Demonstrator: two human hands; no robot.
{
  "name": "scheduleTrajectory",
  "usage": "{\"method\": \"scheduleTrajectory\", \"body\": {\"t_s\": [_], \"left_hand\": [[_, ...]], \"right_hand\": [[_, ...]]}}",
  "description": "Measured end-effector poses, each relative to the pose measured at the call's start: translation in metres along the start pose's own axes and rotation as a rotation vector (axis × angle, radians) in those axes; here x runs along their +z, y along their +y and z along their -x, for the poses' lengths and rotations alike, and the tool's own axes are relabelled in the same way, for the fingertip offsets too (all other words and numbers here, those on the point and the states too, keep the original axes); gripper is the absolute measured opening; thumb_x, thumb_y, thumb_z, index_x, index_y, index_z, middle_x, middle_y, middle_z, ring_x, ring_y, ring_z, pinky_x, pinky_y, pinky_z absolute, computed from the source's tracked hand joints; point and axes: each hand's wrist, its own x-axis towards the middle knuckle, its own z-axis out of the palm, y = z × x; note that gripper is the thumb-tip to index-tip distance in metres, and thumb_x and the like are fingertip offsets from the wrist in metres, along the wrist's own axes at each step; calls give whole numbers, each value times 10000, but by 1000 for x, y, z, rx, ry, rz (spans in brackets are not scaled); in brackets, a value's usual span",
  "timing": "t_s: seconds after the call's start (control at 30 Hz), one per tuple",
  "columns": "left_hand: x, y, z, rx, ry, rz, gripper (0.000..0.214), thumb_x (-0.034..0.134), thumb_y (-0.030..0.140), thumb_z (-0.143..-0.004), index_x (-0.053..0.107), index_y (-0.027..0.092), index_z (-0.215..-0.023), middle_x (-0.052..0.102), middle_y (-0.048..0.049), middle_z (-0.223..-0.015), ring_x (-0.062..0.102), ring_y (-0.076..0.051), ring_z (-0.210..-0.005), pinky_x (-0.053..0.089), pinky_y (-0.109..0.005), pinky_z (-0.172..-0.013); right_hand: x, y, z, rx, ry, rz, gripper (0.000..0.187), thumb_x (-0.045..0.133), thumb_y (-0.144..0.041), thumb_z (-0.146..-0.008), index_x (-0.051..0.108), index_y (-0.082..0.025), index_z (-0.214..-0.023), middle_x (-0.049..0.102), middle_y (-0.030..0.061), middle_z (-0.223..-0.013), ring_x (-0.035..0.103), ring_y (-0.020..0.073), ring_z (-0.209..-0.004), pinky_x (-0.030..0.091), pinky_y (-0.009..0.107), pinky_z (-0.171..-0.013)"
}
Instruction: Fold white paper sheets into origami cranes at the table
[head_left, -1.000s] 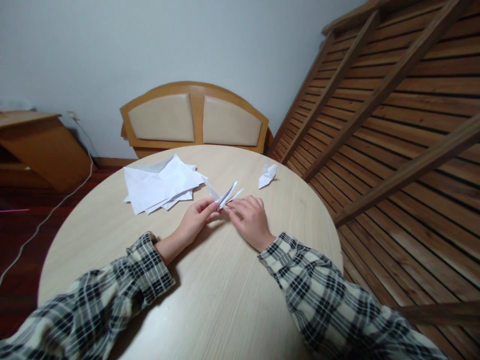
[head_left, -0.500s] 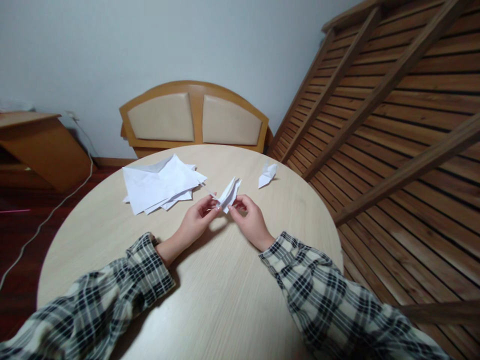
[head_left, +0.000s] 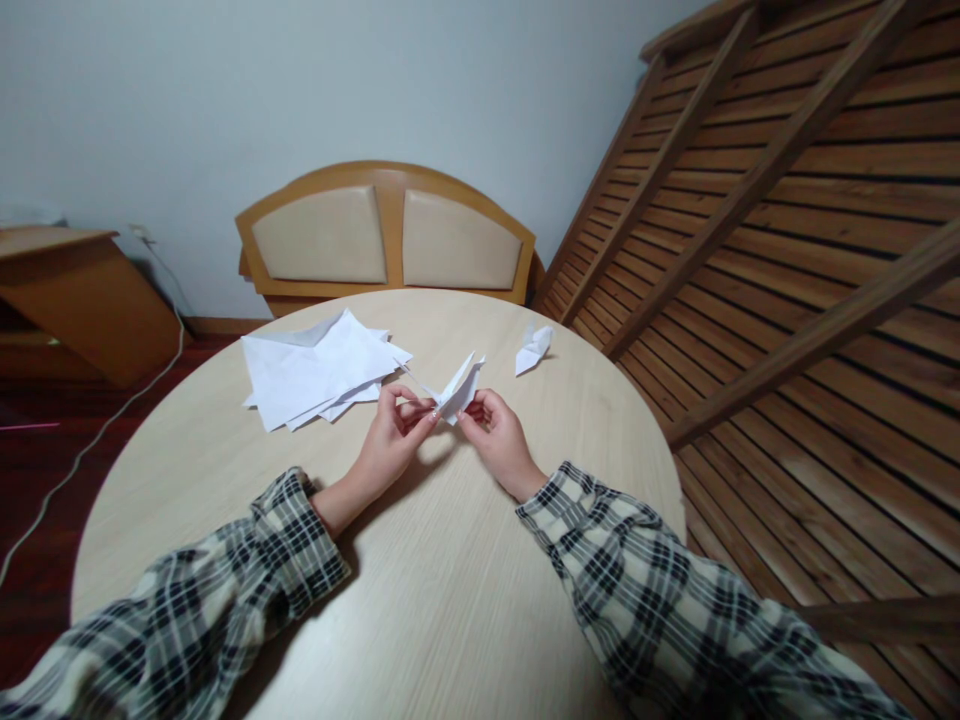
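Observation:
Between my hands, above the middle of the round table, is a folded white paper figure (head_left: 460,392) with pointed flaps standing up and a thin point sticking out to the left. My left hand (head_left: 395,432) pinches its left side near the base of that thin point, thumb against the fingers. On the other side, my right hand (head_left: 500,437) grips the lower right edge between thumb and fingers. The fingertips hide part of the lower folds. A second folded white paper piece (head_left: 533,350) lies on the table, beyond my right hand.
A loose stack of white paper sheets (head_left: 315,368) lies at the left back of the pale round table (head_left: 420,600). Behind stands a wooden headboard (head_left: 394,230) with padded panels. Slatted wood (head_left: 787,300) leans at the right. A desk (head_left: 67,300) and a white cable (head_left: 97,440) are at the left.
The upright flaps of the paper figure have spread a little further apart. My left index finger has lifted and bent slightly. My right hand stays nearly where it was.

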Motion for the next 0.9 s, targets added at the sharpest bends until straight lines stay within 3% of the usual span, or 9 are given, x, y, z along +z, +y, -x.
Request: {"method": "scheduleTrajectory", "body": {"t_s": [0.23, 0.47, 0.67, 0.8, 0.9], "left_hand": [[0, -1, 3, 34, -167, -47, 316, 677, 288, -870, 501, 208, -1119, 678, -85, -1077, 646, -207, -1026, 478, -411, -984], [0, 3, 3, 45, -165, -165, 213, 684, 322, -859, 589, 187, -993, 666, -69, -998, 629, -200, -916, 493, -362, -877], [-3, 2, 3, 85, -163, -299, 155, 590, 330, -930, 612, 184, -979, 661, -56, -931, 596, -192, -840, 462, -332, -790], [-5, 0, 3, 93, -140, -385, 160, 536, 321, -959, 615, 185, -992, 660, -52, -908, 583, -193, -824, 440, -334, -776], [-6, 0, 3, 88, -122, -414, 159, 539, 319, -955, 622, 184, -965, 663, -46, -881, 580, -193, -808, 430, -330, -759]], "right_hand": [[0, -1, 1, -11, -67, 74, 127, 603, -236, -838, 606, -230, -964, 674, 16, -921, 628, 175, -826, 523, 337, -780], [-4, -8, 3, -154, -83, 285, 59, 595, -189, -849, 609, -240, -874, 608, 19, -889, 588, 189, -856, 517, 356, -792], [-7, -6, 2, -175, -32, 264, 46, 635, -285, -890, 632, -249, -918, 639, 58, -1155, 596, 218, -1113, 484, 425, -968], [-6, -8, 3, -101, -90, 219, 62, 615, -293, -906, 631, -255, -952, 698, 21, -988, 644, 199, -967, 504, 408, -913], [-6, -10, 3, -127, -72, 239, 36, 634, -277, -891, 634, -249, -914, 690, 18, -951, 636, 199, -939, 502, 397, -890]]}}
